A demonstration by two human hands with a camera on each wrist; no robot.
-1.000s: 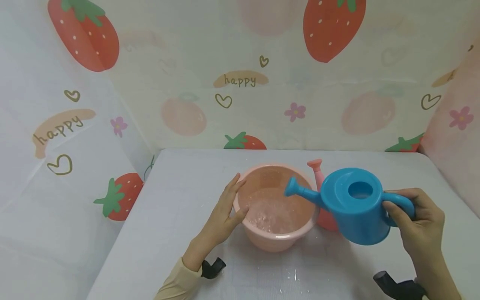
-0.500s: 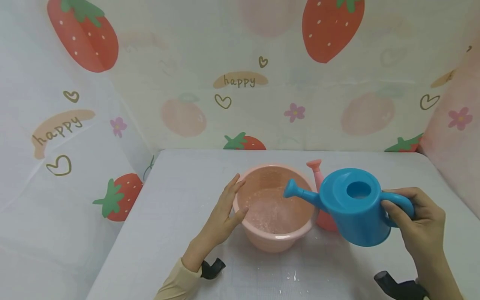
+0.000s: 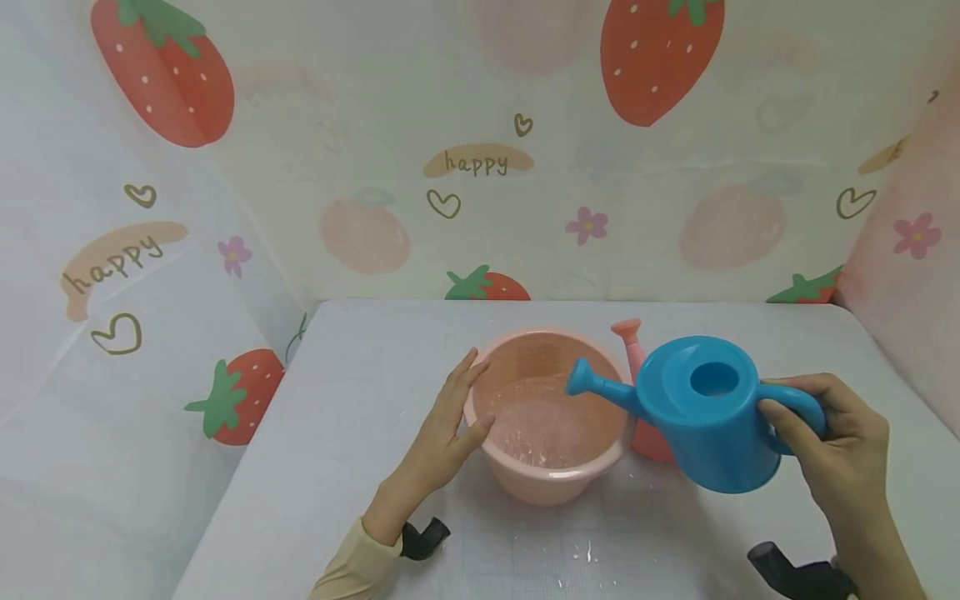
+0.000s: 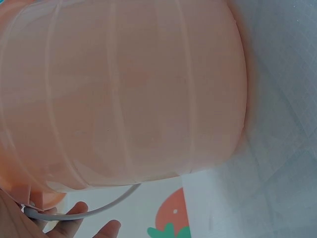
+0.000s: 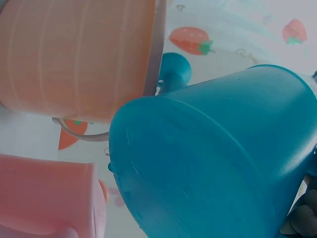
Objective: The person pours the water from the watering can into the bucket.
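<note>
A pink bucket (image 3: 551, 487) with water (image 3: 525, 412) in it stands on the table, its surface rippled and glinting. My left hand (image 3: 442, 429) rests at the bucket's left rim, fingers fairly straight and spread, thumb over the edge. In the left wrist view, fingers (image 4: 72, 225) show outside the rim near the bucket's grey handle (image 4: 106, 207). A blue watering can (image 3: 712, 433) is held raised by my right hand (image 3: 843, 433), which grips its handle. Its spout points left over the bucket's opening. Drops cling to the can's base in the right wrist view.
A pink watering can (image 3: 651, 442) stands right of the bucket, partly hidden behind the blue one. Water drops (image 3: 588, 552) lie on the white table (image 3: 360, 350) in front. Strawberry-printed sheets (image 3: 480, 75) enclose the table's back and sides.
The water in the bucket looks less splashed than a second ago. Both hands keep their hold, and the blue watering can stays nearly still over the bucket; the view shifts slightly.
</note>
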